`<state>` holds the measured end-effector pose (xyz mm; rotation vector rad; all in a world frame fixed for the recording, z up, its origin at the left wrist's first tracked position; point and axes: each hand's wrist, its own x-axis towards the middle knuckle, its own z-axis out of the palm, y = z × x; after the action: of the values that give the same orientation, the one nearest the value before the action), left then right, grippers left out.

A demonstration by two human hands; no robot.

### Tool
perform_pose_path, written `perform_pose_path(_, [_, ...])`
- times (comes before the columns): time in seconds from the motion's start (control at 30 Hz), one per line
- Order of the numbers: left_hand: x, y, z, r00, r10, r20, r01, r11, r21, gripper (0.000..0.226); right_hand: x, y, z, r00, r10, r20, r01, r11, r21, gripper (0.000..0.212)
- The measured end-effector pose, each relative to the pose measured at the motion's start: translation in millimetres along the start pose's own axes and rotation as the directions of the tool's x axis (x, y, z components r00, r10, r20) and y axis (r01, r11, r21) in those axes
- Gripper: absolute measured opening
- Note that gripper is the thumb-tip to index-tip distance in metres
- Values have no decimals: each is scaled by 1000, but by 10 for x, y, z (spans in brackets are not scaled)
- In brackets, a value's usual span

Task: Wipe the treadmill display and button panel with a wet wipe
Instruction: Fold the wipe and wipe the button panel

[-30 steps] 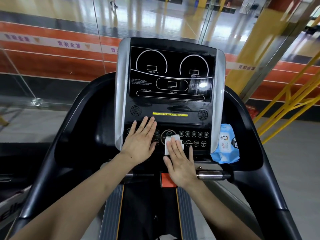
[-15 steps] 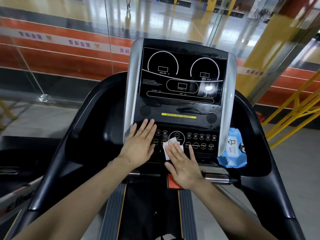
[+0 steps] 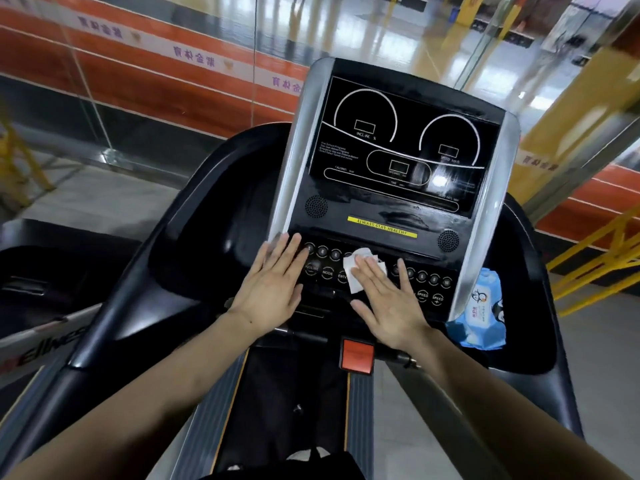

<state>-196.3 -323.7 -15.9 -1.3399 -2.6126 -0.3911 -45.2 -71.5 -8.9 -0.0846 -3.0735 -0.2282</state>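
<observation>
The treadmill console stands in front of me, its black display (image 3: 398,150) framed by silver side rails. Below it runs the button panel (image 3: 427,280) with round keys. My right hand (image 3: 391,299) lies flat on the middle of the panel, pressing a white wet wipe (image 3: 356,268) against the buttons; part of the wipe sticks out past my fingers to the left. My left hand (image 3: 273,285) rests flat and empty on the panel's left end, fingers spread, next to the silver rail.
A blue pack of wet wipes (image 3: 483,306) sits in the right console tray. A red safety key block (image 3: 357,355) hangs under the panel above the belt (image 3: 287,410). Black handrails curve down both sides. Glass wall and yellow railings (image 3: 595,251) stand beyond.
The wipe under my right hand has slid slightly up and right across the centre buttons. My view has tilted and shifted, moving the console to the right. My left hand stays in place.
</observation>
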Motion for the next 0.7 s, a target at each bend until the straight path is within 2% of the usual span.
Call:
perform_pose_path(0.13, [0,-33,-48,997,-65,-28,65,998,-7,69,-14,-101,42,999,19,-28,-23,985,-172,68])
perform_pose_path(0.27, [17,-97,-36,997,-80,-6,80,997,-4,71,-40,-208,146,996,84,-32,-87,989,-116,71])
perform_pose_path(0.5, [35,-140,1,995,-93,19,93,996,-14,77,175,22,-19,998,46,-46,-49,996,-70,68])
perform_pose_path(0.7, [30,-133,61,997,-78,14,79,996,-51,80,5,-132,181,977,-212,28,214,965,-150,68])
